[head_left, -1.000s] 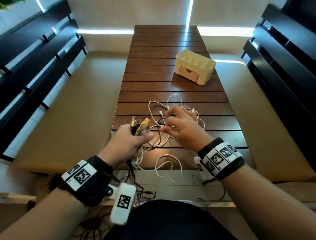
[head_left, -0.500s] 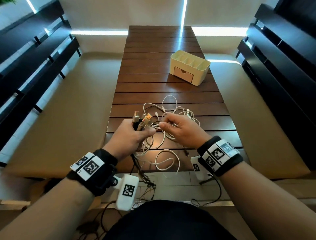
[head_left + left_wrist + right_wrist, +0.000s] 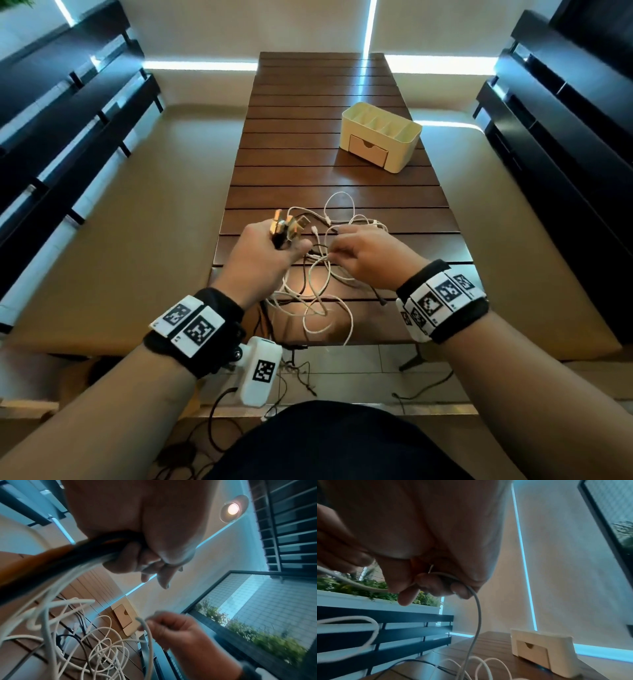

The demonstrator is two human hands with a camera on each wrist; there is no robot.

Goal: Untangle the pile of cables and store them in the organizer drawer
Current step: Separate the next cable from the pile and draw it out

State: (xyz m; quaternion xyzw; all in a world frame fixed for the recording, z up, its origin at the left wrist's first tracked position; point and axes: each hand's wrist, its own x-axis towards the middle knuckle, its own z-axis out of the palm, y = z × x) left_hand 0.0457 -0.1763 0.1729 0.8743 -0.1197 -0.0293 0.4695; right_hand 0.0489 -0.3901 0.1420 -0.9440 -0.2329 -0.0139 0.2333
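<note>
**A:** Head view first. What have I got?

**B:** I see my left hand (image 3: 265, 255) fisted round a bundle of plugs (image 3: 286, 228), their ends sticking up. My right hand (image 3: 366, 258) pinches a white cable (image 3: 329, 255) between thumb and fingertips. The tangle of cables (image 3: 315, 291) lies on the near end of the slatted table (image 3: 325, 85), with some loops hanging over the near edge. The organizer (image 3: 381, 138) stands well apart, toward the far right, close to the right edge; its drawer (image 3: 369, 153) is closed. Bare slats lie between tangle and organizer.

**A:** Any writing?

**B:** Only black-and-white square markers on both wristbands (image 3: 442, 299); no readable text.

**A:** Left wrist view?

**B:** My left hand (image 3: 137, 527) clamps dark and white cords (image 3: 51, 566). Below, my right hand (image 3: 173, 627) nips a white strand over the loops.

**A:** Right wrist view?

**B:** My right-hand fingers (image 3: 426, 582) curl on a white cable (image 3: 476, 615) that drops to the table. The organizer (image 3: 542, 651) sits beyond, with its drawer front facing me.
</note>
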